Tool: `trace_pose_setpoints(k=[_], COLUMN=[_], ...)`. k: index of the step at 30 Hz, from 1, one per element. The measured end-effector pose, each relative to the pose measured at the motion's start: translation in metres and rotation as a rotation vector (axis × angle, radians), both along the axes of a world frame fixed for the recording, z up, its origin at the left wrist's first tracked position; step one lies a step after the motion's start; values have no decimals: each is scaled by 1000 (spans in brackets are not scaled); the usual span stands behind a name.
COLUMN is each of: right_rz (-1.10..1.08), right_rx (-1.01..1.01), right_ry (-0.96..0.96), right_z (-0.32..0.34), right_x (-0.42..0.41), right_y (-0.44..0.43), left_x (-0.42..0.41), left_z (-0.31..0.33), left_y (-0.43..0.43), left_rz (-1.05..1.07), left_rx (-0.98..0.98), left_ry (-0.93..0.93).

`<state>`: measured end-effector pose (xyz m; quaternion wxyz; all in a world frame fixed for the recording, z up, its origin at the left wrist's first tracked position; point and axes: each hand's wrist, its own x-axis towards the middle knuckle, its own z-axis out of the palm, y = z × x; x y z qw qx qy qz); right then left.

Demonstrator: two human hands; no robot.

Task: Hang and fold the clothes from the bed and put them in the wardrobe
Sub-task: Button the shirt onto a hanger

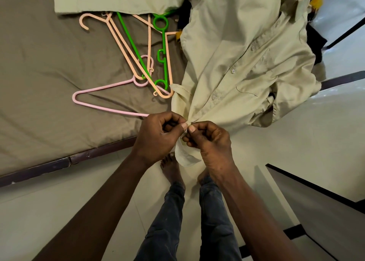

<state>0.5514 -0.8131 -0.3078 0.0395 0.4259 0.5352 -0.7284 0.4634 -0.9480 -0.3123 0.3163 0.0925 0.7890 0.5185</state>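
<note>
Both hands pinch pale green cotton shirt hem, fingers narrow; shirt's length runs far-right over bed

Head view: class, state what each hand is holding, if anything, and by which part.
Left hand and right hand both pinch the pale shirt at the bottom of its button front, near the hem.

We see a shirt of thin woven cloth, matt and creased, its buttons smooth, probably plastic. The bedsheet is matt cloth too, softly wrinkled. The green hanger, pink hanger and peach hangers are smooth plastic with a faint sheen. The bed frame is dark and scuffed. The floor is glossy tile, the jeans coarse denim.
</note>
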Motion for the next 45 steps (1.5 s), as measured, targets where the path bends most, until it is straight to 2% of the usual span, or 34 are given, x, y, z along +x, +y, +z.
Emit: trace_pose_setpoints(k=[3,4,8,12,14,16,19,25,28,30,33,36,39,42,45], right_rz=[8,4,-13,115,126,120,47,-32,-9,47,19,-70,-131,-157,-63], right_rx=[-16,-27,-85,91,107,128,220,312,202,105,-24,-24,24,34,17], right_ry=[37,40,-21,-23,0,3,-30,27,90,61,23,-19,-52,-62,-85], right_z=[2,3,11,15,17,19,14,14,13,10,4,0,-7,-13,-15], right_x=[-1,-1,-6,-17,-23,-29,-38,-69,-75,-74,-70,-72,-78,-82,-78], right_y=[5,7,20,27,32,37,44,38,27,14,0,-4,-6,-14,-28], left_x=[1,1,0,0,-4,-11,-22,-44,-47,-50,-48,-45,-49,-56,-57], left_z=[2,2,4,3,1,0,3,27,32,29,22,24,22,21,23], left_y=[7,8,10,10,9,8,8,8,9,6,-3,-13,-26,-41,-51], left_rz=[140,153,-44,-198,-251,-250,-191,-148,-84,-49,-34,-21,126,214,208], left_rx=[42,51,74,15,-46,-106,-162,-179,-107,-78,-113,-106,-114,-214,-358], left_ry=[-250,-257,-17,207,252,297,499,672,593,489,465,367,264,281,423])
